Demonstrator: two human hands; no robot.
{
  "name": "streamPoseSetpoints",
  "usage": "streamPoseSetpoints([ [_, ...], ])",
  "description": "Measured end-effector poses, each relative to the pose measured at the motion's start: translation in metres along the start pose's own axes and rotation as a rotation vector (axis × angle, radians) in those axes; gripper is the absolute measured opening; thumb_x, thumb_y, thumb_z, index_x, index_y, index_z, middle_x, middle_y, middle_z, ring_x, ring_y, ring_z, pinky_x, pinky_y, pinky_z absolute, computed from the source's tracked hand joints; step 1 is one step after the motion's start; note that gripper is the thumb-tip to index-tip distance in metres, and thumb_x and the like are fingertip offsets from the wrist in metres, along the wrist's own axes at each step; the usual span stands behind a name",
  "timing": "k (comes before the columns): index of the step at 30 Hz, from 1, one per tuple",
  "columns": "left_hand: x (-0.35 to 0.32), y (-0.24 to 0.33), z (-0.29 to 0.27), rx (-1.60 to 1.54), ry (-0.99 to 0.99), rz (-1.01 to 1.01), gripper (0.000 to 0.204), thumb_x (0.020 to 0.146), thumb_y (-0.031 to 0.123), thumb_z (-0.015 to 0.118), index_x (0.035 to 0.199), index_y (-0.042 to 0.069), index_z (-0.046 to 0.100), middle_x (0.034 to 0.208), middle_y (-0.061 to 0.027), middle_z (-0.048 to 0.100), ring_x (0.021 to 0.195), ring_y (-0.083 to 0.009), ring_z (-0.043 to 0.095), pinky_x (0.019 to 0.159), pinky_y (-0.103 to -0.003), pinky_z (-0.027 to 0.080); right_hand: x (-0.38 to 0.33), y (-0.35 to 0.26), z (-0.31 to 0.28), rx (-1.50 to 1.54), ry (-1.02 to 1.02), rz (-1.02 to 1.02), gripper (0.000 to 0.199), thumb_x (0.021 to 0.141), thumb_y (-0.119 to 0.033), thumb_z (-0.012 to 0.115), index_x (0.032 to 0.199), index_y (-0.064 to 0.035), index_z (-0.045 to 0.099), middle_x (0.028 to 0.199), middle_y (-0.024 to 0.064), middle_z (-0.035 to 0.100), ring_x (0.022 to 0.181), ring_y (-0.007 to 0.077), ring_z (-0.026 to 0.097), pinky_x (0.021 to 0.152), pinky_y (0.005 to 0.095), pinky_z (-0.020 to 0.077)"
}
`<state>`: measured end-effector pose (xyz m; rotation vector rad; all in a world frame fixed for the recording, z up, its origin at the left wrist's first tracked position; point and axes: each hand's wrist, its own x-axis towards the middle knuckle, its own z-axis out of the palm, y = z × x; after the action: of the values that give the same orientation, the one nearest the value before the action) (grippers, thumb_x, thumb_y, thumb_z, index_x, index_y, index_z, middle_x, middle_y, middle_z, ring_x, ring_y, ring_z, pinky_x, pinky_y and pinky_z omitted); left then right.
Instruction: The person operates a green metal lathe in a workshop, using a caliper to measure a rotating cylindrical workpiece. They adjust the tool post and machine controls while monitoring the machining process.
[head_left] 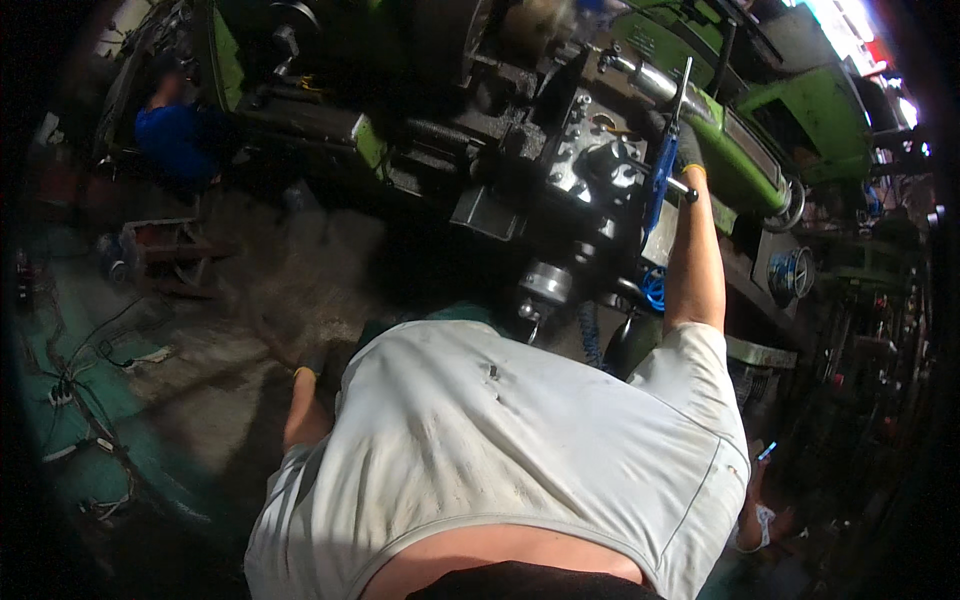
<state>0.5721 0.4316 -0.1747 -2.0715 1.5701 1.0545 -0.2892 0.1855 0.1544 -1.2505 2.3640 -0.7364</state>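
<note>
My right arm reaches forward over a lathe's carriage. My right hand [690, 148], in a dark glove with a yellow cuff, is beside a blue tool with a long thin metal tip [664, 170], perhaps an air blow gun. The tool partly covers the hand, so its fingers do not show clearly. A black-knobbed lever [690, 195] crosses just below the wrist. To the left of the hand sits the metal tool post [605, 160]. My left hand [314, 356], gloved the same way, hangs low at my side; its fingers are lost in shadow.
The green tailstock [740, 150] with its handwheel [793, 205] lies right of my arm. A round metal dial [545, 283] projects toward my body. Coiled blue hose [654, 288] hangs nearby. Someone in blue [178, 138] is at far left. Cables [75, 390] lie on the floor.
</note>
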Motion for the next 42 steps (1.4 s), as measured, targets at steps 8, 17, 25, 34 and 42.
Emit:
streamPoseSetpoints([
  [8, 0.036, 0.025, -0.028, -0.018, 0.036, 0.144, 0.045, 0.098, 0.033, 0.053, 0.131, 0.006, 0.067, 0.133, -0.0245, 0.066, 0.125, -0.0434, 0.061, 0.106, -0.049, 0.048, -0.091, -0.046, -0.041, 0.834, 0.336, 0.017, 0.036, 0.103, -0.042, 0.063, 0.111, -0.0078, 0.072, 0.086, 0.0060, 0.069, 0.074, 0.0143, 0.063, 0.064, 0.0295, 0.0499],
  [17, 0.101, 0.047, -0.096, 0.160, -0.073, 0.265, 0.047, 0.099, 0.036, 0.052, 0.132, 0.006, 0.067, 0.135, -0.0236, 0.066, 0.126, -0.0430, 0.061, 0.107, -0.049, 0.047, -0.105, -0.045, -0.027, -0.240, 0.409, 0.024, 0.033, 0.088, -0.021, 0.057, 0.114, -0.0091, 0.075, 0.119, 0.0218, 0.072, 0.115, 0.0418, 0.066, 0.097, 0.0483, 0.0521],
  [25, 0.115, 0.088, -0.113, 0.142, -0.107, 0.324, 0.049, 0.100, 0.038, 0.051, 0.133, 0.006, 0.067, 0.136, -0.0228, 0.065, 0.126, -0.0426, 0.061, 0.107, -0.049, 0.047, -0.099, -0.060, -0.039, -0.402, 0.152, 0.051, 0.033, 0.081, -0.022, 0.061, 0.104, -0.0040, 0.078, 0.112, 0.0263, 0.071, 0.109, 0.0467, 0.067, 0.093, 0.0508, 0.0543],
  [34, 0.091, 0.052, -0.077, 0.156, -0.168, 0.273, 0.051, 0.101, 0.041, 0.050, 0.134, 0.006, 0.067, 0.137, -0.0219, 0.065, 0.126, -0.0422, 0.061, 0.108, -0.049, 0.046, -0.095, -0.059, -0.034, -0.355, 0.160, 0.124, 0.031, 0.082, -0.023, 0.062, 0.098, -0.0014, 0.078, 0.106, 0.0282, 0.071, 0.105, 0.0473, 0.068, 0.090, 0.0520, 0.0549],
  [42, 0.062, 0.022, -0.046, 0.202, -0.194, 0.210, 0.053, 0.102, 0.044, 0.049, 0.135, 0.006, 0.067, 0.138, -0.0211, 0.065, 0.127, -0.0418, 0.061, 0.109, -0.049, 0.046, -0.077, -0.035, -0.036, -0.410, 0.073, -0.012, 0.032, 0.080, -0.025, 0.064, 0.096, -0.0003, 0.077, 0.102, 0.0291, 0.071, 0.101, 0.0477, 0.069, 0.086, 0.0510, 0.0552],
])
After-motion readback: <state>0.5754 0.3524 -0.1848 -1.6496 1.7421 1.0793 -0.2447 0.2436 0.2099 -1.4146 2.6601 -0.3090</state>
